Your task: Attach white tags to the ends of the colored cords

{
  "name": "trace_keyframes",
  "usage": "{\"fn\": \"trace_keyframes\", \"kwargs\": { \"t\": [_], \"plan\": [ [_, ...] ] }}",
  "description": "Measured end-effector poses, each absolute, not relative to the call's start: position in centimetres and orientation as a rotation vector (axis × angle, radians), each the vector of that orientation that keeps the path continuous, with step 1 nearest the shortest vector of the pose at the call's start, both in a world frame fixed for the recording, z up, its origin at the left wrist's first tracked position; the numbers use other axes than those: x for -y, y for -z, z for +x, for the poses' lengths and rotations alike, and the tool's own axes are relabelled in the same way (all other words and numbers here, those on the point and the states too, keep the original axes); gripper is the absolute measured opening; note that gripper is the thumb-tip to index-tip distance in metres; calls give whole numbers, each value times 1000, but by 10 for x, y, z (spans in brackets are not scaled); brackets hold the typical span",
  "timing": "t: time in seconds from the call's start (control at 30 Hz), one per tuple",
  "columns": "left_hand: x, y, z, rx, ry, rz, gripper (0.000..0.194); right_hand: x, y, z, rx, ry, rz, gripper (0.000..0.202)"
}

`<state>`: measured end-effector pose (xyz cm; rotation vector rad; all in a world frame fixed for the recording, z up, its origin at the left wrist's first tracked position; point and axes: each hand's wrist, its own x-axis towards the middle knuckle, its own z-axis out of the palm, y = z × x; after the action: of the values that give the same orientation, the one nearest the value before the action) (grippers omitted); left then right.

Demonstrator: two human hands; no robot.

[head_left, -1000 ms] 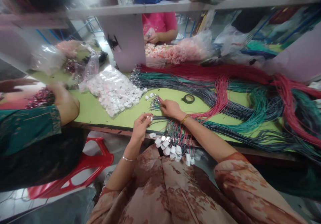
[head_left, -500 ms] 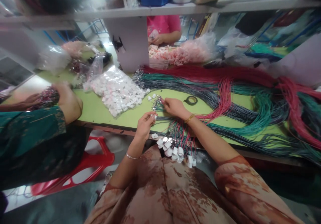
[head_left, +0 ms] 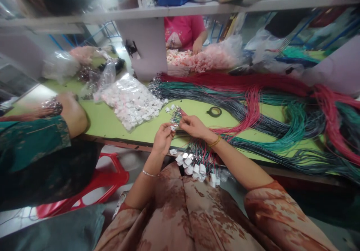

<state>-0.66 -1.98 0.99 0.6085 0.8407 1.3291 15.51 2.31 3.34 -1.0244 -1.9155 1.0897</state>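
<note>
My left hand [head_left: 163, 138] pinches a small white connector [head_left: 172, 127] at the front edge of the green table. Close beside it on the right, my right hand [head_left: 193, 126] is closed, fingertips near the connector; it seems to hold a thin wire, too small to make out clearly. Just beyond my hands lie metal-tipped wire ends [head_left: 176, 115]. Wires with white connectors [head_left: 199, 170] hang over the table edge above my lap. Loose white connectors [head_left: 170, 108] lie near a clear bag of white connectors [head_left: 132, 103].
Long bundles of red wires [head_left: 225, 81], green wires [head_left: 297, 125] and dark wires cross the table. Black tape [head_left: 214, 111] lies right of my hands. A co-worker's arm [head_left: 73, 112] is at left, above a red stool [head_left: 112, 176]. Another person in pink [head_left: 182, 32] is across.
My right hand has moved down and left from the wire ends to the connector in my left hand. The person across and the co-worker at left have shifted their arms.
</note>
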Motion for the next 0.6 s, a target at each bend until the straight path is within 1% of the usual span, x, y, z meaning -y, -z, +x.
{"fn": "trace_keyframes", "kwargs": {
  "t": [0.2,0.37,0.53,0.6],
  "plan": [
    [21,-12,-5,-818,-1320,648,24,-15,-29,161,1941,-1057,-1064,15],
    [24,-14,-1,-838,-1357,679,31,-9,-32,156,2000,-901,-1127,10],
    [24,-11,3,-868,-1351,705,36,-3,-32,152,2109,-696,-1095,17],
    [23,-10,2,-875,-1351,668,36,-2,-31,152,2157,-618,-1055,16]
  ]
}}
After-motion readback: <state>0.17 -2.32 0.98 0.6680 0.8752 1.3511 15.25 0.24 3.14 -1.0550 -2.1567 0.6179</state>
